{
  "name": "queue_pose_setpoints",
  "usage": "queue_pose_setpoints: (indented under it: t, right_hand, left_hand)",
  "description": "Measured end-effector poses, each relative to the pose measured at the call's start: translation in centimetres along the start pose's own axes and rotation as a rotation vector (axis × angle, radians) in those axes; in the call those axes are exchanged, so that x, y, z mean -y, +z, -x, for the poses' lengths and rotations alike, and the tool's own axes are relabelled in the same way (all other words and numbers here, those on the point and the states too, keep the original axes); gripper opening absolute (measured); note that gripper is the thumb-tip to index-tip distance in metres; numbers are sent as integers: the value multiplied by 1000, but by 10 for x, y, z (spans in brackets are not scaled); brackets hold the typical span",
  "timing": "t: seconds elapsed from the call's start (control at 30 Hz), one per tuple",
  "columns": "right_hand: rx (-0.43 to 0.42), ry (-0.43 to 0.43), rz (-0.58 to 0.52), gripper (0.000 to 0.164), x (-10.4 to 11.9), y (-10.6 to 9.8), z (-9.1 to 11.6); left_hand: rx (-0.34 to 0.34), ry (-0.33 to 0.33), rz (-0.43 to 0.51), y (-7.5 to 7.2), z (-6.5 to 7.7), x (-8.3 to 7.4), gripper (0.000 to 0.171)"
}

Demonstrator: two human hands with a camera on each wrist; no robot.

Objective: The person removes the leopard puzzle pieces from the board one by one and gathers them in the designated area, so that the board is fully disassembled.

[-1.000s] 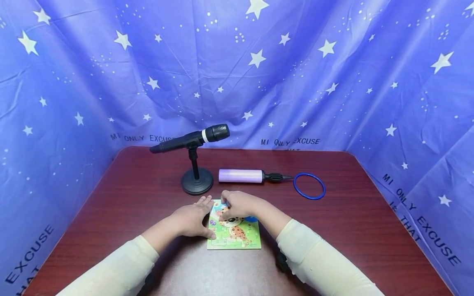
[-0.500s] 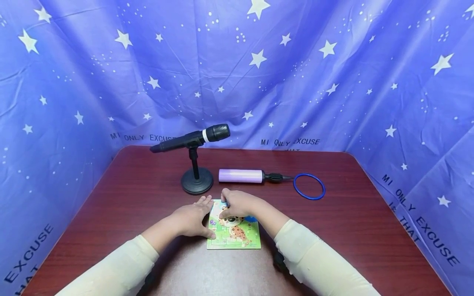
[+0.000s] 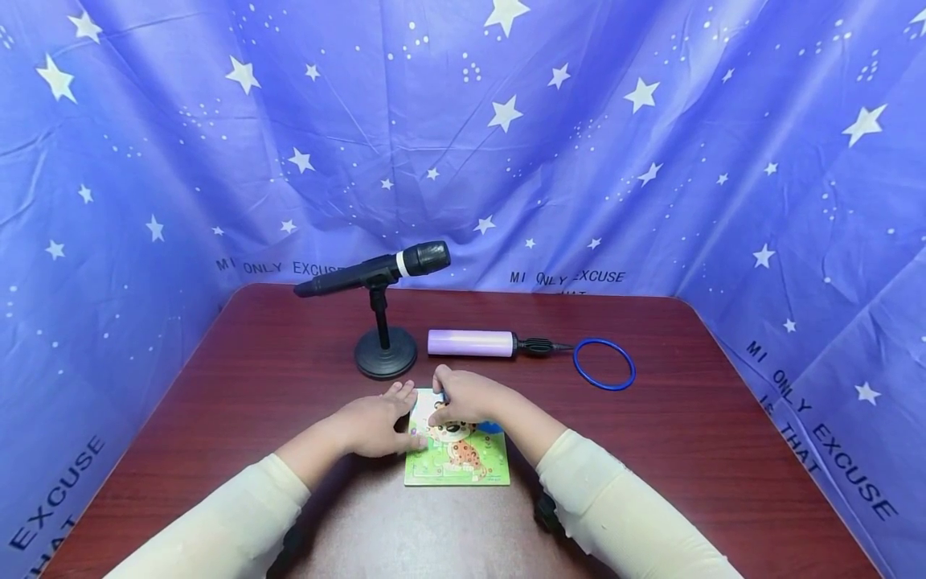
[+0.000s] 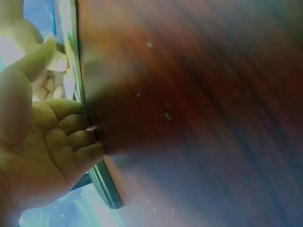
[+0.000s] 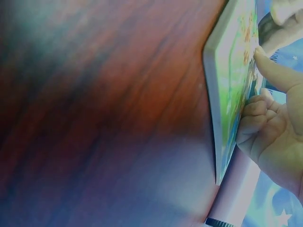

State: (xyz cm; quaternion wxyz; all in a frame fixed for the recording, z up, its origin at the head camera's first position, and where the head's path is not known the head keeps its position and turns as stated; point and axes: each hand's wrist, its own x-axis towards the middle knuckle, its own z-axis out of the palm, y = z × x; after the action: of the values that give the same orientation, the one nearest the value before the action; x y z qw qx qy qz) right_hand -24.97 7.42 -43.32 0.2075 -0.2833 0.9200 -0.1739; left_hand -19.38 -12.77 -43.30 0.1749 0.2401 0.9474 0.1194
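A small jigsaw puzzle [image 3: 470, 462] with a cartoon leopard on green lies flat on the table. My left hand [image 3: 376, 426] is at its left side, fingers stretched along the edge and thumb over the board. In the left wrist view, the left fingertips [image 4: 97, 152] meet the board's rim. My right hand [image 3: 470, 398] arches over the puzzle's upper part, covering some of the picture. Its thumb and bent index finger pinch a puzzle piece near the leopard's ear, mostly hidden by the hand. The right wrist view shows the other right fingers [image 5: 253, 118] curled at the board.
Behind the puzzle stands a black microphone [image 3: 376, 269] on a round-based stand. A purple hand pump [image 3: 472, 343] lies right of it, its nozzle pointing at a blue ring [image 3: 604, 388]. Star-printed blue cloth [image 3: 463, 145] surrounds the dark red table [image 3: 687, 450].
My left thumb has moved up along the puzzle's left side. The right index finger has risen slightly, and the picture near the leopard's ear looks paler.
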Motion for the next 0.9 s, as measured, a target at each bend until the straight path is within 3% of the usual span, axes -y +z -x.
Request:
queue_pose_setpoints:
  t: [0.1, 0.23, 0.6, 0.9]
  right_hand:
    - [3, 6, -3, 45, -1, 1, -1]
    - [9, 3, -25, 43, -3, 1, -2]
    - [-10, -18, -123, 24, -6, -2, -4]
    - [-118, -17, -264, 13, -6, 2, -2]
  left_hand:
    - [-41, -20, -38, 2, -4, 0, 80]
    - [-80, -50, -96, 7, -7, -1, 75]
    - [-79, -65, -96, 4, -7, -3, 76]
    - [-65, -77, -91, 3, -8, -4, 77]
